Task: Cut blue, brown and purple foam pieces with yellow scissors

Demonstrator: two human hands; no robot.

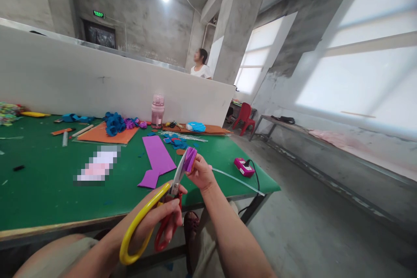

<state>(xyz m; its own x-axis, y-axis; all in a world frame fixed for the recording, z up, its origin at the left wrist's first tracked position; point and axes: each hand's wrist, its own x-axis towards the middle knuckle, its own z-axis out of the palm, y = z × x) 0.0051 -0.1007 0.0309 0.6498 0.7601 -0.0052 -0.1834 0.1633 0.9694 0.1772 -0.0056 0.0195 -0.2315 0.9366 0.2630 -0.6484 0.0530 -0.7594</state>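
My left hand [161, 217] grips a large pair of scissors [143, 210] with one yellow and one red handle loop. Their blades point up and away, reaching the folded purple stack [190, 156]. This stack looks like layered craft paper or foam, with some orange at its lower edge. My right hand [201, 174] pinches it between thumb and fingers. Whether the blades are around the stack or just beside it, I cannot tell. Left of the blades, a long purple sheet [159, 153] lies on the green table [48, 195], overlapping a smaller purple piece [149, 179].
Blue scraps [176, 141], an orange sheet [107, 134] with a crinkled blue bunch [114, 124] and a pink bottle [158, 110] stand toward the white partition [124, 82]. A magenta box [244, 167] with a black cord sits right. Beyond the partition is a person [201, 69].
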